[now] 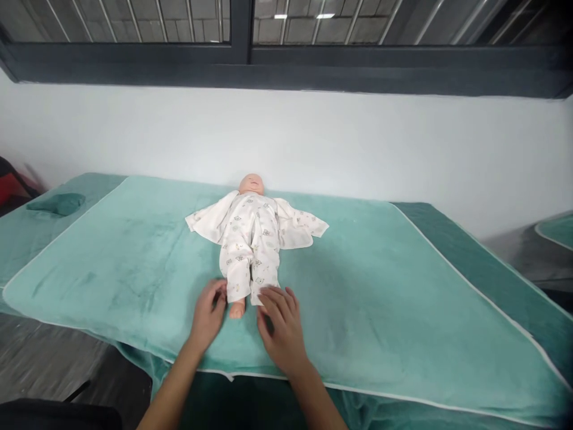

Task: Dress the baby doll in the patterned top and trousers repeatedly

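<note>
A baby doll (251, 184) lies on its back, head toward the wall. It wears a white printed top (295, 224) with its sleeves spread sideways and matching trousers (239, 263). My left hand (210, 313) has curled fingers at the outer edge of the left-side trouser leg, near the cuff; its thumb and fingers come close together there. Below that cuff shows one bare foot (237, 309). Across the other cuff lies my right hand (283, 325), fingers apart and slightly bent, thumb lower down. It hides the second foot.
The doll rests on a green plush cover (380, 310) with white piping, over a wide table or bed. A folded green cloth piece (58, 204) lies at the far left. Behind stands a white wall (286, 137) beneath a dark window frame (286, 68). A dark object (58, 415) is at bottom left.
</note>
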Demonstrator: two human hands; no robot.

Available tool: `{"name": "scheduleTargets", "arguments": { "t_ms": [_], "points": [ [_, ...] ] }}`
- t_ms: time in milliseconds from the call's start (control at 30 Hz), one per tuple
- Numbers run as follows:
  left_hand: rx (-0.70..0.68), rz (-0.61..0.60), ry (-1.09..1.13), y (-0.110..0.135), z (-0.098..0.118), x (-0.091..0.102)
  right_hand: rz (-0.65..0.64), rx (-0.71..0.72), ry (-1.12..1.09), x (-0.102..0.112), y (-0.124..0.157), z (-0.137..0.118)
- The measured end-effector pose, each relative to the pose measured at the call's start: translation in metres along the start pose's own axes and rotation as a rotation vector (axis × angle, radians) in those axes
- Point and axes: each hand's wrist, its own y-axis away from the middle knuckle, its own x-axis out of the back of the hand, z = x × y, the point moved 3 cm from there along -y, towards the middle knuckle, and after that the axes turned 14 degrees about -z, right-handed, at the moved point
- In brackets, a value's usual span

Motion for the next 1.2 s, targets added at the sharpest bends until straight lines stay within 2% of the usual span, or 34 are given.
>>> {"name": "scheduleTargets", "arguments": {
  "t_ms": [133,300,433,500,600,733,833,933,1067,1133,1200],
  "points": [
    [-0.058,-0.017,-0.044,0.023,-0.002,-0.014,-0.019,-0.076,0.080,-0.016,-0.007,-0.013],
    [-0.104,-0.063,-0.207,0.027,0.002,-0.019,0.000,-0.114,0.085,-0.020,-0.028,-0.020],
    [-0.118,0.029,-0.356,0.031,0.003,-0.024,-0.036,-0.130,0.062,-0.016,-0.034,-0.026],
    [-0.124,0.086,-0.376,0.033,0.001,-0.026,-0.084,-0.093,0.037,-0.013,-0.031,-0.032],
    [-0.131,0.156,-0.353,0.038,-0.002,-0.027,-0.143,-0.013,-0.006,-0.009,-0.022,-0.042],
    [-0.122,0.198,-0.257,0.043,-0.004,-0.026,-0.182,0.014,-0.003,-0.007,-0.013,-0.051],
    [-0.070,0.208,-0.185,0.046,-0.006,-0.026,-0.197,0.035,-0.010,-0.009,-0.005,-0.045],
    [-0.061,0.217,-0.168,0.048,-0.008,-0.028,-0.083,0.018,-0.032,-0.007,0.012,-0.030],
    [-0.109,0.242,-0.231,0.048,-0.010,-0.029,0.098,-0.184,-0.073,-0.004,0.034,0.001],
    [-0.121,0.227,-0.260,0.047,-0.010,-0.030,0.096,-0.255,-0.052,-0.003,0.036,0.012],
    [-0.128,0.213,-0.271,0.045,-0.009,-0.030,0.041,-0.266,-0.009,-0.004,0.031,0.019]
  ]
}}
